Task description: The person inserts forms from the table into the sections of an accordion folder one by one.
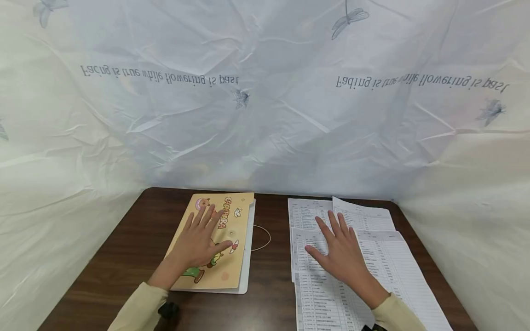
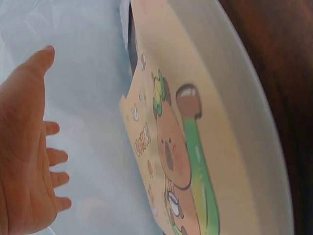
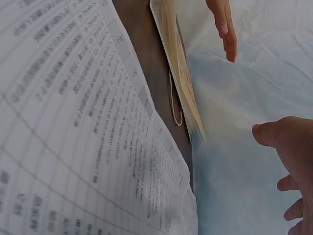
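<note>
My left hand (image 1: pixel 199 243) hovers, fingers spread, over a yellow folder (image 1: pixel 232 230) with cartoon capybaras on its cover. In the left wrist view a gap shows between that hand (image 2: pixel 24 142) and the folder (image 2: pixel 220 122). A thin elastic loop (image 1: pixel 269 239) sticks out from the folder's right side. Over on the right, my right hand (image 1: pixel 342 253) is held with spread fingers above several printed sheets (image 1: pixel 393 262) that overlap each other. The right wrist view shows this hand (image 3: pixel 298 161) apart from the sheets (image 3: pixel 98 122). Neither hand holds anything.
Both the folder and the sheets lie on a dark brown wooden table (image 1: pixel 124 243), with a strip of bare wood between them. A pale printed curtain (image 1: pixel 265 128) hangs behind the table's far edge and along both sides.
</note>
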